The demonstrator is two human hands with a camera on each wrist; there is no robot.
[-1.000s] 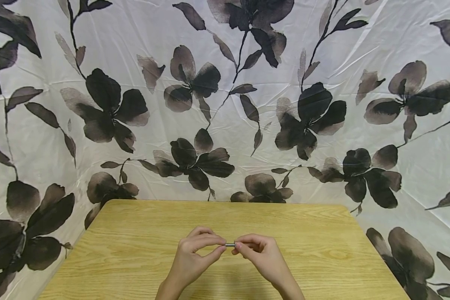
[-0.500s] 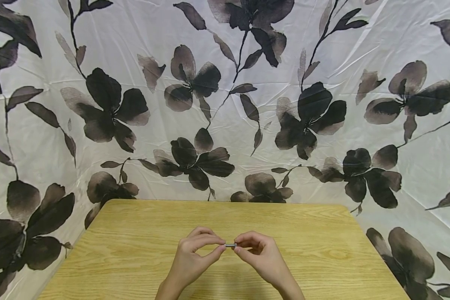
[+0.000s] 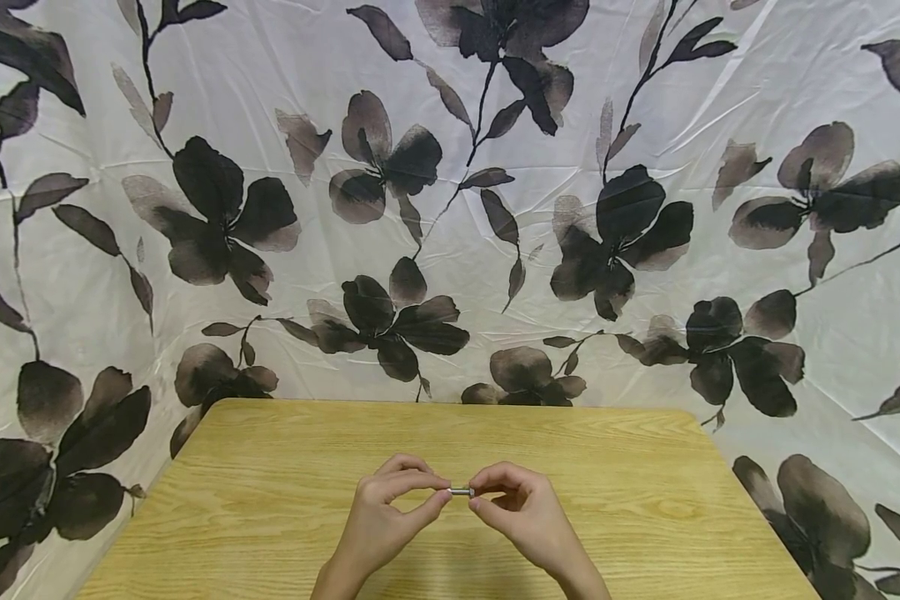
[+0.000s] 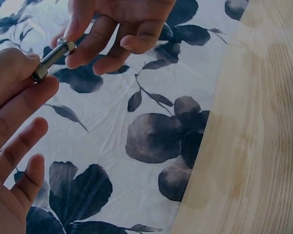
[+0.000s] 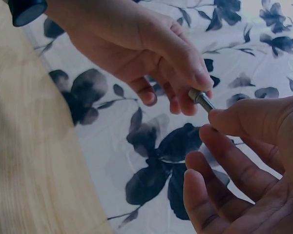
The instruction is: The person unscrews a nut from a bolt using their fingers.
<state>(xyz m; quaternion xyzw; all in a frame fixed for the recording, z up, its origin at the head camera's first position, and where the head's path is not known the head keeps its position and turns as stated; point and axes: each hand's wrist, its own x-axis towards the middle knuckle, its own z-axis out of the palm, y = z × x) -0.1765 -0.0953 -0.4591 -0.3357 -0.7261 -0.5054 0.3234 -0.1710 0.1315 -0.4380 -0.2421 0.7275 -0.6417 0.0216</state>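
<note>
A small metal bolt (image 4: 52, 57) is held level between the two hands above the table, with a nut (image 4: 67, 45) threaded on its right end. My left hand (image 3: 386, 504) pinches the bolt's head (image 5: 196, 94) between thumb and index finger, its other fingers spread away. At the opposite end, my right hand (image 3: 521, 507) has its thumb and index fingertips about the nut, pinching it. In the right wrist view the right thumb and index finger hide the nut, while the threaded shank shows between the hands.
Below the hands lies a wood-grain table (image 3: 285, 442) with rounded far corners. A white cloth (image 3: 525, 325) printed with dark flowers hangs behind and along both sides of it. A dark round object (image 5: 28, 12) sits at the left wrist.
The right thumb has shifted slightly down and apart from the index finger, so more of the nut end shows. The left hand and bolt stay almost still.
</note>
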